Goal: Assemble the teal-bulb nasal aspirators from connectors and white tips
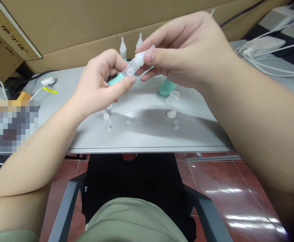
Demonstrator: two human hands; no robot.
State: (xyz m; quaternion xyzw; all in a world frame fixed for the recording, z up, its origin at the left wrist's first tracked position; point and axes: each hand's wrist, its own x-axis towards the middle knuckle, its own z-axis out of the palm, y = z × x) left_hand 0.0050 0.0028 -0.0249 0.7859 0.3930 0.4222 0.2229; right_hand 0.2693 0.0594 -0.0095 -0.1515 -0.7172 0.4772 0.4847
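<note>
My left hand [95, 77] is closed around a nasal aspirator [130, 71] with a teal bulb and a clear chamber, held tilted above the table. My right hand [187, 55] pinches the white nozzle tip [141, 58] at the chamber's upper end; the two parts touch. Below my right hand lie a teal bulb [166, 88], a clear chamber [173, 97], a white cone-shaped tip [172, 113], a small ring [176, 121] and a small disc [176, 127]. A similar white cone [106, 115] and small ring [110, 121] lie below my left hand.
Two aspirators with pointed tips [122, 47] stand behind my hands, partly hidden. A cardboard wall [86, 30] closes off the grey table's [147, 141] back. White cables [263, 64] lie at the right. A white plug-like piece [47, 81] and yellow tag [50, 90] are at the left.
</note>
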